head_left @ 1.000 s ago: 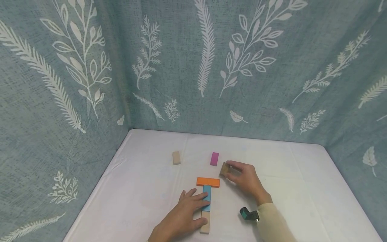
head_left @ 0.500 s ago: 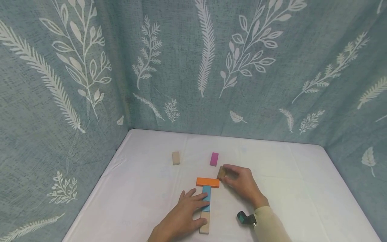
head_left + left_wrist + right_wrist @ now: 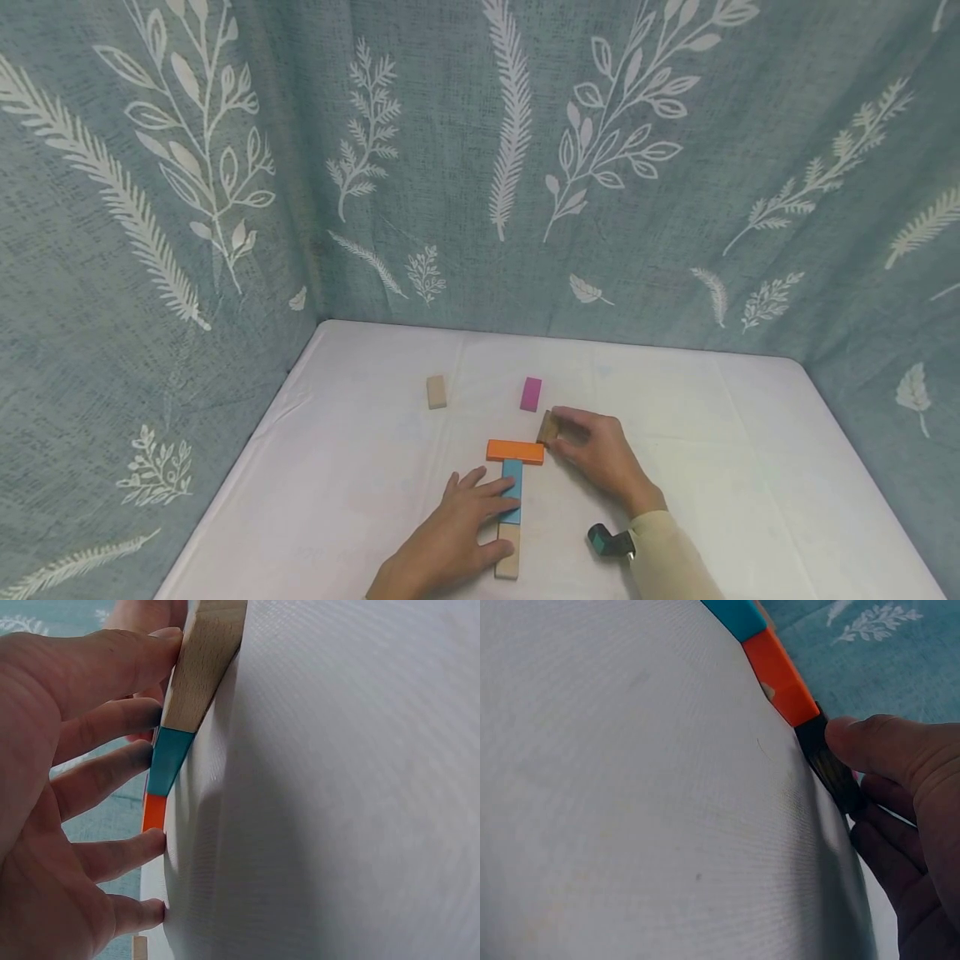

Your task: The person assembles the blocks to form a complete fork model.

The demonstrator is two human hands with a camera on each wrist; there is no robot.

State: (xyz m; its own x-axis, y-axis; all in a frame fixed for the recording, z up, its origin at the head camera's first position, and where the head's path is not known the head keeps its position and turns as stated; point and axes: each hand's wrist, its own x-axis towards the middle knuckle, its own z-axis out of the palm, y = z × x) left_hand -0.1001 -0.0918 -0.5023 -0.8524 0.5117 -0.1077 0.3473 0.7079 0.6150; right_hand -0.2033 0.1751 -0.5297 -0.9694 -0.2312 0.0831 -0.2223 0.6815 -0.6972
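Observation:
My left hand [image 3: 459,527] lies with spread fingers over a line of blocks, its fingertips on the blue block [image 3: 513,468] and its thumb on the plain wooden block [image 3: 507,567]. These two blocks meet end to end. Across the far end of the blue one lies an orange block [image 3: 515,452], forming a T. My right hand [image 3: 603,454] pinches a brown block [image 3: 548,427] between thumb and fingers, beside the right end of the orange block. In the right wrist view, the dark brown block [image 3: 829,769] appears against the orange block's [image 3: 781,677] end.
A magenta block [image 3: 531,394] and a pale wooden block [image 3: 437,392] lie farther back on the white-covered table [image 3: 360,467]. A blue-green curtain [image 3: 450,167] with white leaf patterns stands behind and at the sides. A small dark device [image 3: 609,542] sits by the right wrist.
My right hand has moved slightly left and toward me with the brown block, bringing it to the orange block's right end. The left hand has stayed in place.

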